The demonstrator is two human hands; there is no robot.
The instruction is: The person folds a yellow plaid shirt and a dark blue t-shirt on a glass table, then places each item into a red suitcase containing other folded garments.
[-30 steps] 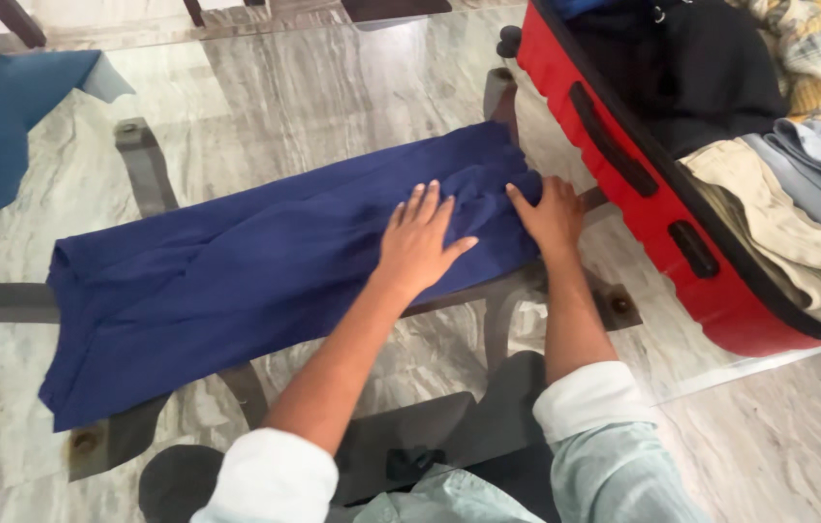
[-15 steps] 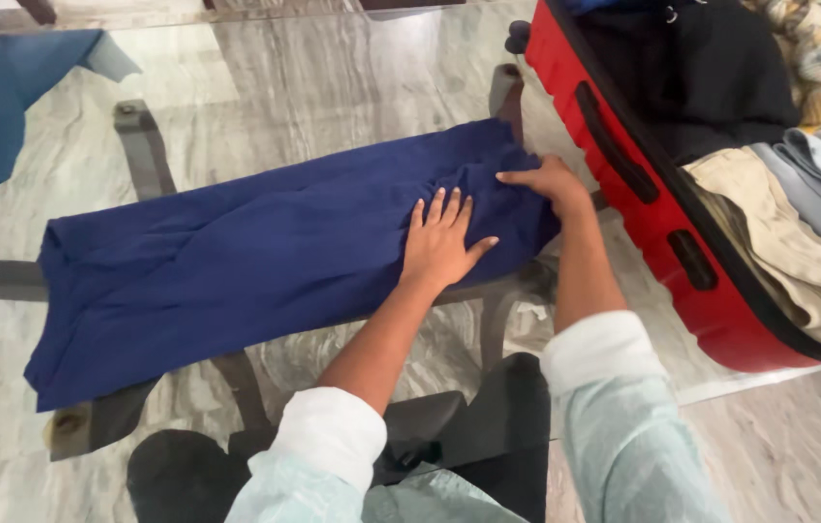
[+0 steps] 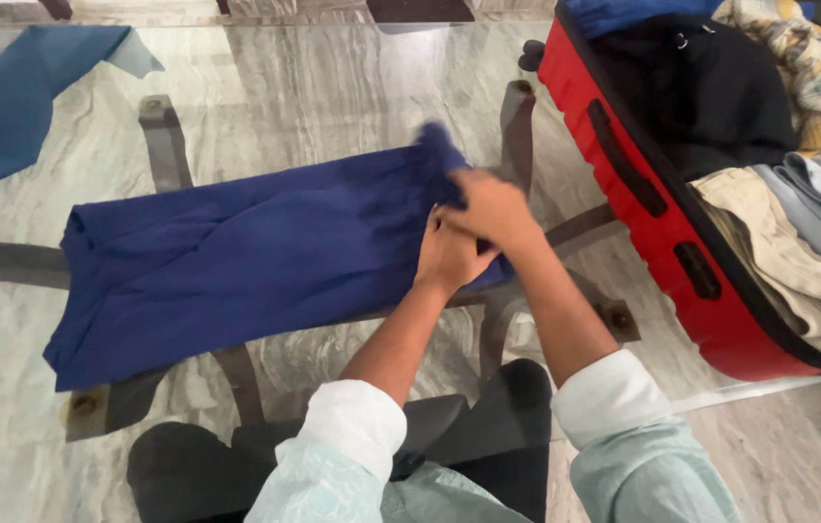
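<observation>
Surface: glass table (image 3: pixel 333 77) over marble floor; red suitcase (image 3: pixel 623 145) at right
Cloth: navy garment (image 3: pixel 236 252); long axis runs leftward from the hands
Right hand (image 3: pixel 493 208): pinches the garment's right end, lifted
Left hand (image 3: pixel 449 257): beneath it; grip unclear

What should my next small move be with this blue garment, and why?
Probably carry the lifted end leftward and lay it over the flat part. The right hand has raised the right end of the dark blue garment off the glass table, while the left hand presses the cloth beside it. The rest lies spread flat, so a fold seems half made.
</observation>
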